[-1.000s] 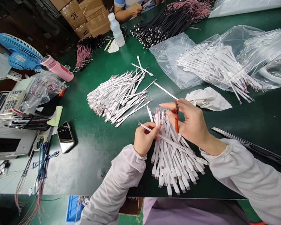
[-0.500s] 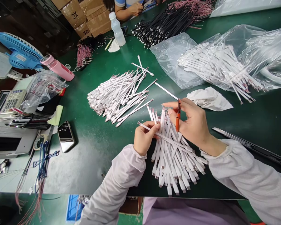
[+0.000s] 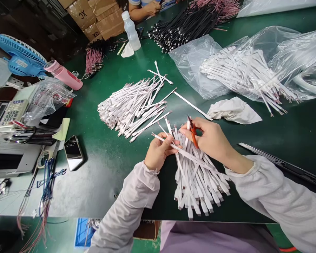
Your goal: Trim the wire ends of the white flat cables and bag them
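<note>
My left hand is closed on white cables, pinched between thumb and fingers with their frayed wire ends pointing up and left. In my right hand are small orange-handled scissors, their dark tip pointing up and left beside the wire ends. Under both hands, a fanned pile of white flat cables lies with its plugs toward me. Whether the right fingers also touch a cable is unclear.
Another white cable pile lies ahead-left, with a single cable beside it. Crumpled white paper and bagged cables are ahead-right. A phone rests left; a long dark strip lies right. A person's hand is opposite.
My right hand has shifted slightly left and down, tilting the scissors leftward. My left hand has moved a little left, and another cable end shows at its fingers.
</note>
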`<act>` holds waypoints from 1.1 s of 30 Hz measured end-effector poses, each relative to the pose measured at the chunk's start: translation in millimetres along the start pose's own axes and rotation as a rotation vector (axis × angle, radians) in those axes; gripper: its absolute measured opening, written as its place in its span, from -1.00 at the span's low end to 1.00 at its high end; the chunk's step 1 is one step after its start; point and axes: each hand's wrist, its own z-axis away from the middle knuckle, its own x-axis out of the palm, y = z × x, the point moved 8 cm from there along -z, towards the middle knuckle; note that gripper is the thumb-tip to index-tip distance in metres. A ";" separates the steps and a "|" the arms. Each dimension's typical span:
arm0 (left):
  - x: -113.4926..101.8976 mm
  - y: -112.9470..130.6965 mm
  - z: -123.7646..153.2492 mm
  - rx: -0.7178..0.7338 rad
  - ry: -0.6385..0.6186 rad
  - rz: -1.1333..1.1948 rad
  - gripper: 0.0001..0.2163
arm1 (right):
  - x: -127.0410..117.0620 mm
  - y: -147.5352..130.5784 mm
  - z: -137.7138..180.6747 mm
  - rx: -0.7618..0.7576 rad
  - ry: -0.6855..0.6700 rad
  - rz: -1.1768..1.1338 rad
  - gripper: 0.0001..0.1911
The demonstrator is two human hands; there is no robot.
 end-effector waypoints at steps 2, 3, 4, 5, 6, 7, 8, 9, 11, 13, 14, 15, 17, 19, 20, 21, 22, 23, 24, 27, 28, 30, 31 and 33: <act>-4.8 2.7 -0.5 -0.053 0.002 0.034 -0.65 | -3.0 -1.9 -0.9 -0.052 0.036 0.103 -0.81; -7.5 4.9 -0.8 -0.074 0.008 0.062 -0.71 | -3.8 -1.8 -1.3 -0.071 0.044 0.139 -0.79; -10.0 7.0 -0.9 -0.096 0.012 0.092 -0.79 | -3.7 -1.1 -1.7 -0.085 0.043 0.165 -0.78; -11.6 8.5 -0.8 -0.125 0.010 0.119 -0.87 | -2.8 0.4 -2.0 -0.093 0.033 0.181 -0.80; -12.3 9.1 -0.4 -0.160 0.001 0.136 -0.91 | -1.4 2.4 -2.1 -0.095 0.017 0.192 -0.82; -12.3 9.1 0.0 -0.194 -0.013 0.141 -0.92 | 0.4 4.9 -2.1 -0.090 -0.002 0.203 -0.85; -12.3 8.9 0.5 -0.222 -0.029 0.137 -0.91 | 2.1 7.4 -2.0 -0.082 -0.020 0.215 -0.87; -12.2 8.6 0.7 -0.241 -0.043 0.126 -0.91 | 3.3 9.5 -1.9 -0.075 -0.031 0.228 -0.88; -12.2 7.5 0.4 -0.265 -0.072 0.101 -0.93 | 2.9 11.6 -1.8 -0.072 -0.020 0.253 -0.87; -11.9 5.3 -0.7 -0.286 -0.105 0.087 -0.93 | -0.2 11.1 -2.1 -0.087 0.017 0.275 -0.83; -11.9 4.3 -1.6 -0.291 -0.118 0.078 -0.93 | -1.8 10.5 -2.5 -0.095 0.032 0.283 -0.79; -12.5 4.0 -2.8 -0.285 -0.121 0.064 -0.91 | -3.3 10.0 -3.0 -0.100 0.043 0.288 -0.75; -14.7 4.9 -5.4 -0.242 -0.103 0.013 -0.86 | -6.7 9.2 -3.8 -0.097 0.062 0.291 -0.70; -15.7 4.8 -6.8 -0.198 -0.079 -0.058 -0.78 | -11.2 8.3 -4.0 -0.073 0.090 0.274 -0.72; -15.2 3.9 -6.9 -0.182 -0.071 -0.094 -0.73 | -13.3 7.9 -3.8 -0.054 0.101 0.247 -0.75; -14.3 2.9 -6.6 -0.165 -0.065 -0.126 -0.70 | -14.7 7.6 -3.3 -0.033 0.107 0.206 -0.79; -12.9 2.2 -6.2 -0.142 -0.060 -0.156 -0.68 | -15.2 7.2 -2.6 -0.011 0.105 0.153 -0.82; -11.3 2.0 -5.7 -0.110 -0.055 -0.187 -0.67 | -14.9 6.8 -1.9 0.012 0.097 0.094 -0.84; -9.5 2.5 -5.2 -0.071 -0.049 -0.219 -0.67 | -13.7 6.4 -1.0 0.032 0.083 0.034 -0.85; -2.3 4.3 -3.1 0.042 -0.049 -0.321 -0.66 | -7.6 5.1 1.5 0.075 0.034 -0.101 -0.81; 0.0 4.4 -2.5 0.067 -0.051 -0.350 -0.65 | -5.4 4.6 2.2 0.080 0.019 -0.130 -0.80; 3.6 4.1 -1.8 0.097 -0.053 -0.387 -0.64 | -3.1 3.1 2.9 0.071 0.008 -0.178 -0.79; 4.6 3.9 -1.6 0.104 -0.053 -0.399 -0.63 | -3.1 2.5 3.1 0.065 0.012 -0.194 -0.79; 5.6 3.5 -1.6 0.109 -0.052 -0.414 -0.63 | -5.0 2.3 3.5 0.062 0.035 -0.202 -0.77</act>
